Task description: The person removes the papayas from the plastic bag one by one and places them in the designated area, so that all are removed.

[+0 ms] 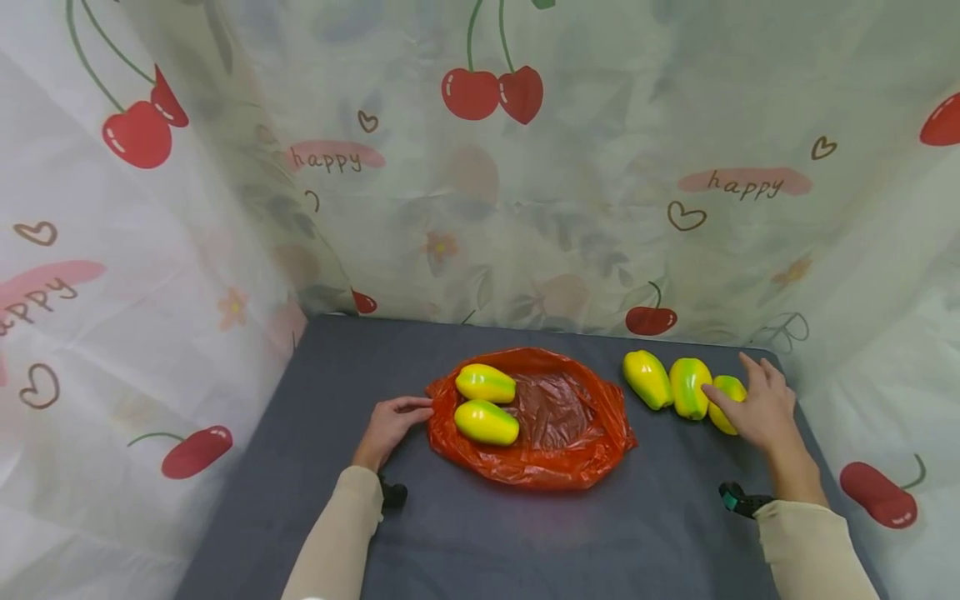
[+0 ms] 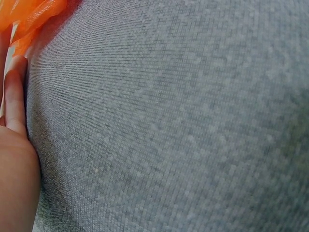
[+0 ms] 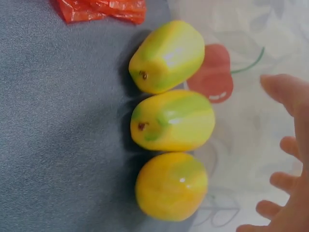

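A red plastic bag [image 1: 558,412] lies spread with its mouth up on the grey table. Two yellow-green papayas [image 1: 486,422] are in its left part, one behind the other. My left hand [image 1: 392,427] pinches the bag's left rim between thumb and fingers; the left wrist view has the fingers [image 2: 15,96] at the orange-looking plastic [image 2: 41,19]. To the right of the bag, three more papayas [image 3: 172,121] stand side by side in a row. Over the rightmost papaya [image 3: 171,186] my right hand [image 1: 767,408] hovers with spread fingers, holding nothing, and partly covers it in the head view.
The grey table [image 1: 480,533] ends at a curtain [image 1: 570,208] printed with cherries, which hangs behind and along both sides. Dark wrist cameras [image 1: 742,500] are strapped under both wrists.
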### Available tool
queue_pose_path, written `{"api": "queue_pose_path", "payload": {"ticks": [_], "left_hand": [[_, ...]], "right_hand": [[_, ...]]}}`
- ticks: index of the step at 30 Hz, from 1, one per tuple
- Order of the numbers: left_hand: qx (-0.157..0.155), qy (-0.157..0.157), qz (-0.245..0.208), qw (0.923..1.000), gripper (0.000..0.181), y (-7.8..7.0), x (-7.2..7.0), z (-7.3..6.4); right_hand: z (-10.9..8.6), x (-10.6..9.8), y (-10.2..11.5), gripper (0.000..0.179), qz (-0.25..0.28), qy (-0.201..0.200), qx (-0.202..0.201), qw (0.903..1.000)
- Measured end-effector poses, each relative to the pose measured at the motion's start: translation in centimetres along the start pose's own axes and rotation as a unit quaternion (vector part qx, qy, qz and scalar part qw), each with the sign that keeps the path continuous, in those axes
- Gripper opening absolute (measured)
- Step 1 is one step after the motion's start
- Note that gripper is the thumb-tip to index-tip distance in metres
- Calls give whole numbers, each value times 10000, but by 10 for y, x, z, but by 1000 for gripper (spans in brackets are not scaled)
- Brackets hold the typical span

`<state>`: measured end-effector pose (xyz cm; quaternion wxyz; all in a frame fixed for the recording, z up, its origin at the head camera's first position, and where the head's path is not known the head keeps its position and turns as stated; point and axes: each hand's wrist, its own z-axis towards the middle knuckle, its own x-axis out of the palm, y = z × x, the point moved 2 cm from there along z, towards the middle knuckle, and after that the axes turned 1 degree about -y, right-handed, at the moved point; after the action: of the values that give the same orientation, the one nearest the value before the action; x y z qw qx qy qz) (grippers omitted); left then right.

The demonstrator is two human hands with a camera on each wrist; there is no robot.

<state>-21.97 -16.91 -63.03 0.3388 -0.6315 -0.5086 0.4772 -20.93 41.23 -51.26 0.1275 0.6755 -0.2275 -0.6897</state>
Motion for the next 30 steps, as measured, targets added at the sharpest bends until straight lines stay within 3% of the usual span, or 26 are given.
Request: {"api": "queue_pose_path", "payload": {"ticks": [9, 17, 30], "left_hand": [[29, -7, -22, 10000, 27, 1, 1, -1], [49, 8, 11, 10000, 25, 1, 1, -1], [44, -10, -5, 10000, 24, 1, 1, -1]], "right_hand": [[-6, 1, 29, 104, -530, 126, 177, 9984], [-10, 8, 50, 103, -906, -54, -272, 9955], [-20, 23, 86, 102, -1306, 6, -786, 9883]]}}
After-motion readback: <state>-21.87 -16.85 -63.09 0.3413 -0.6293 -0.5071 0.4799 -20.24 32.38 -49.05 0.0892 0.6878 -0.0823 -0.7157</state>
